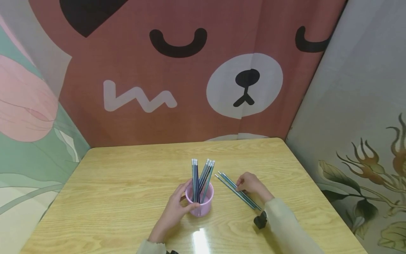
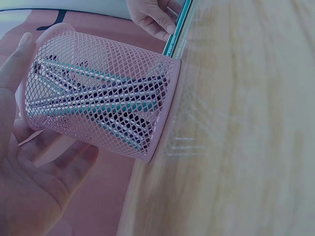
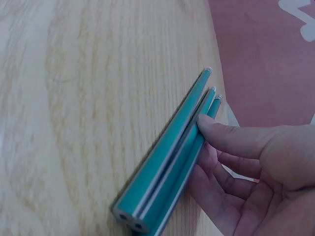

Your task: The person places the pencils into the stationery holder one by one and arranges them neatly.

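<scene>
A pink mesh pencil cup [image 1: 203, 209] stands upright on the table, holding several striped pencils [image 1: 195, 176] with their eraser ends up. My left hand [image 1: 175, 205] holds the cup from its left side, thumb at the front of the rim and fingers round the back; the left wrist view shows that hand [image 2: 34, 177] beside the mesh wall. To the right of the cup lie three green and silver striped pencils [image 3: 167, 152], side by side. My right hand [image 1: 250, 184] pinches at this group, its thumb on one pencil and fingers curled at the side.
The wooden table [image 1: 127, 183] reaches back to a hanging cloth [image 1: 190, 123] with a bear's face. Patterned cloths hang at the left and right sides. A small black device [image 1: 260, 220] sits at my right wrist.
</scene>
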Available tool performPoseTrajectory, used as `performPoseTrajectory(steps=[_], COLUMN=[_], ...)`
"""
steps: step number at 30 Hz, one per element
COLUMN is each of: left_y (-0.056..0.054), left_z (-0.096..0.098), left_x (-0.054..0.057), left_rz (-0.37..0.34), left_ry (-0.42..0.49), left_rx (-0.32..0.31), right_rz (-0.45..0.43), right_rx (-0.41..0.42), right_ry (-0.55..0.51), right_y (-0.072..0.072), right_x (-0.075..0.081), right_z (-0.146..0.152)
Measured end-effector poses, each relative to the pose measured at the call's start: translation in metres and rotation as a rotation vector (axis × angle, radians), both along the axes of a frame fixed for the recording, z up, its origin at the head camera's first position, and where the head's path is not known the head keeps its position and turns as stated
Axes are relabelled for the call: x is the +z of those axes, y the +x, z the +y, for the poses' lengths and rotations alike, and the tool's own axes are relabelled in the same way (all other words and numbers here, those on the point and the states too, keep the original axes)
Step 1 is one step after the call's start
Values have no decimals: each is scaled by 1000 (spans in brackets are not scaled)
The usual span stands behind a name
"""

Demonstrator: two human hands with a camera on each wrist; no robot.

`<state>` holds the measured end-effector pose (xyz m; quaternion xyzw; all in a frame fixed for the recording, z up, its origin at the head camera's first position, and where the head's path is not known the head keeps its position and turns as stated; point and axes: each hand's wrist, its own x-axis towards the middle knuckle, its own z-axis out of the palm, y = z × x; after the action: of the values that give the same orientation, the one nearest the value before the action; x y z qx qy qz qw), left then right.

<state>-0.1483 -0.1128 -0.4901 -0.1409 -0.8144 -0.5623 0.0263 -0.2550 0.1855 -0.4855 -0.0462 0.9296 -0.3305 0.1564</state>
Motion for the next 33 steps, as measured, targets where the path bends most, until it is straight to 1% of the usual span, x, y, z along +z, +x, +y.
performPoseTrajectory(steps=[4,7,13,20,23,25,29,33], left_y=[0,0,-1,-1,-1,-1,0,0], left_z=[0,0,-1,-1,-1,-1,0,0], left_x=[0,0,-1,-1,0,0,0,-1], left_rz=[6,2,5,2,2,3,7,5], left_ry=[9,10,13,9,11,11,13,13], left_rx=[-1,1,2,8,7,4,-1,0], right_rz=[15,20,37,119,137,142,116,104], right_rx=[-11,-16,6,39,46,45,25,5], right_ry=[-52,-59,2,86,104,101,48,-3], right_y=[0,2,3,4,2,2,1,0], right_x=[-1,1,2,1,0,0,0,7], right_z=[6,8,5,2,2,4,10,16])
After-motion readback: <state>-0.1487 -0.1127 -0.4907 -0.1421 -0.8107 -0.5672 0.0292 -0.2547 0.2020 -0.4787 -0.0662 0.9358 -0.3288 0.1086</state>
